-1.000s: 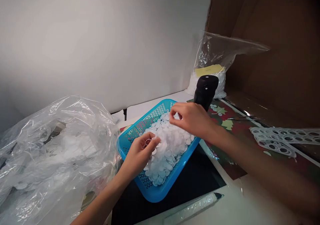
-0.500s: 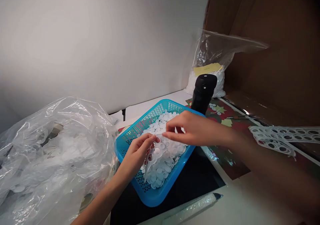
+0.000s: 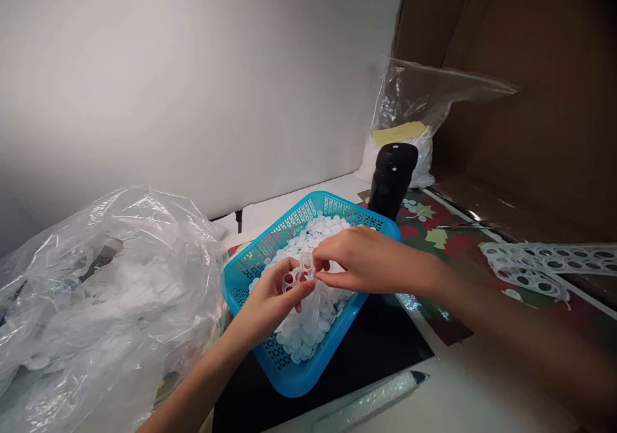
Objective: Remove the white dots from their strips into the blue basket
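Observation:
Over a blue plastic basket [image 3: 332, 349] my two hands meet at a white strip with round holes [image 3: 305, 267]. My left hand [image 3: 270, 295] is closed on the strip, thumb and fingers pinching it. With fingertips pinched at the strip's right edge, my right hand [image 3: 354, 259] also grips it. Many small white discs [image 3: 301, 343] fill the basket below, partly hidden by my hands.
A clear plastic bag [image 3: 120, 279] of white pieces lies at left. Behind the basket stand a black bottle-like object [image 3: 391, 179] and a bag of white pieces [image 3: 419, 157]. More holed strips [image 3: 540, 259] lie at right. A wrapped, pointed item [image 3: 380, 397] lies in front.
My left thumb has shifted across the strip, and the strip has turned between my hands. My right hand has moved slightly down. A small white piece now shows by the strips at right.

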Demonstrator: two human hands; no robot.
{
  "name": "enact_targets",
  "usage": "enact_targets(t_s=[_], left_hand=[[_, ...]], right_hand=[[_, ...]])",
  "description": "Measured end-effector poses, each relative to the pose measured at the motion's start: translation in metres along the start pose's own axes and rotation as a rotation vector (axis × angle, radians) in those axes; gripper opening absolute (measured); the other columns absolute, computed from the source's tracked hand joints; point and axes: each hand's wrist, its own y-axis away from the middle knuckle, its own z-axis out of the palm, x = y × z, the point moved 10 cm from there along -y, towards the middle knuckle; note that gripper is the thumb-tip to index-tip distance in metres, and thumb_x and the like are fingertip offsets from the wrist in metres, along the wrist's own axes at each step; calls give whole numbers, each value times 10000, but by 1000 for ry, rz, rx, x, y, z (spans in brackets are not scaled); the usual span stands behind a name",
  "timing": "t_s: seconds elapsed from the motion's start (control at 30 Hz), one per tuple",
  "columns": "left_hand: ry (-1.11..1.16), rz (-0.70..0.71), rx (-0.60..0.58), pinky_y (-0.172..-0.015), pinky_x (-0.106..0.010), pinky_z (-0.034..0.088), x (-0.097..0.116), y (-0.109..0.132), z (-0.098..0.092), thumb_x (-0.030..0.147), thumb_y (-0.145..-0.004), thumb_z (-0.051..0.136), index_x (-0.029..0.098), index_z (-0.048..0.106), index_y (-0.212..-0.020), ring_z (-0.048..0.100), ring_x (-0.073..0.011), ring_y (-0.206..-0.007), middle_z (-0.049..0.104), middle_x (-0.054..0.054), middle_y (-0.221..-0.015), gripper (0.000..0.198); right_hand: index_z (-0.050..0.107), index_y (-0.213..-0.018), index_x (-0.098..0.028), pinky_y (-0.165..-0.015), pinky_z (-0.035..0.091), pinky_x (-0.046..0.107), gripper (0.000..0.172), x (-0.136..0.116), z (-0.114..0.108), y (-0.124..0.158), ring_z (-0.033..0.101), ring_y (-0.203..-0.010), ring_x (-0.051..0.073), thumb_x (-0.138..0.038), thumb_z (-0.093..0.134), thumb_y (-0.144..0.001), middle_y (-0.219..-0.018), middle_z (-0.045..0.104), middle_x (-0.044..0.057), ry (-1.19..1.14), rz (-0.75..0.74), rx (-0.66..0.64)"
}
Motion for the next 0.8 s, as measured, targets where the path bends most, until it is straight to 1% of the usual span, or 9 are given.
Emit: enact_targets(t_s=[0.13,0.3,0.43,0.57,0.8], left_hand=[[-26,0,-7,-498,-183,371,-2,-1,-1,345,-819,560,148,519,-784,454,-60,-527,456,48,-653,204],[-72,35,4,-493,-181,361,4,1,-1,330,-843,532,145,558,-819,464,-60,-534,468,38,-673,188],[-63,39,-15,-486,-176,362,5,1,1,310,-843,531,148,573,-823,450,-58,-530,475,35,-685,168],[-40,50,-24,-474,-169,359,5,2,1,295,-833,538,151,563,-768,438,-60,-533,464,37,-672,160],[-42,38,-15,-469,-174,354,6,2,2,301,-830,530,151,574,-763,435,-63,-515,457,41,-638,170]], right_hand=[[657,-742,-188,-522,255,235,164,-1,3,1,546,-599,105,-231,526,-832,-657,651,-21,-14,-21,-27],[677,-767,-196,-546,284,233,169,3,1,1,554,-615,109,-221,521,-827,-656,654,-14,-34,-14,-21],[661,-708,-188,-548,287,231,166,6,-1,1,539,-596,104,-224,528,-801,-629,644,-18,-25,-3,0],[650,-696,-191,-548,284,229,138,5,-1,2,530,-589,98,-218,539,-773,-618,638,-27,-12,-6,0],[637,-698,-190,-532,264,230,110,2,-3,1,521,-574,96,-240,561,-760,-596,620,-32,54,-9,13]])
